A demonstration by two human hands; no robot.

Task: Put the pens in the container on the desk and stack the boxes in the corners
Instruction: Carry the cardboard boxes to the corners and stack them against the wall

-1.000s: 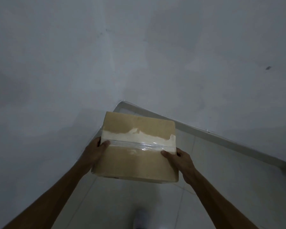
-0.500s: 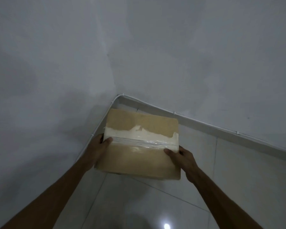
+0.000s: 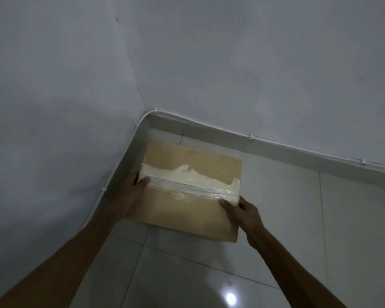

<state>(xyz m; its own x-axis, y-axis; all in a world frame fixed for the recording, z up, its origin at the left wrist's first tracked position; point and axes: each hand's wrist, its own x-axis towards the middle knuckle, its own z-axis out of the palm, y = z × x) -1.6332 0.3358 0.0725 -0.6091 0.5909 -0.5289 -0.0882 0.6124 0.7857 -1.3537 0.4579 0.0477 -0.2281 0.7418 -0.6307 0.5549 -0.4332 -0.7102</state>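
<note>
Two hands grasp one cardboard box (image 3: 189,192) by its short ends: left hand (image 3: 135,185) at 9 o'clock, right hand (image 3: 242,211) at 4 o'clock, thumbs on top. Its long axis runs 10 to 4, and the corner (image 3: 150,121) lies beyond at 11, nearer the left hand. Glossy tiled floor (image 3: 287,218) below; white walls (image 3: 231,63) meet above.

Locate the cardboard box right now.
Head view, centre: the cardboard box is held between the left hand and right hand, close to the room corner, above the tiled floor.
</note>
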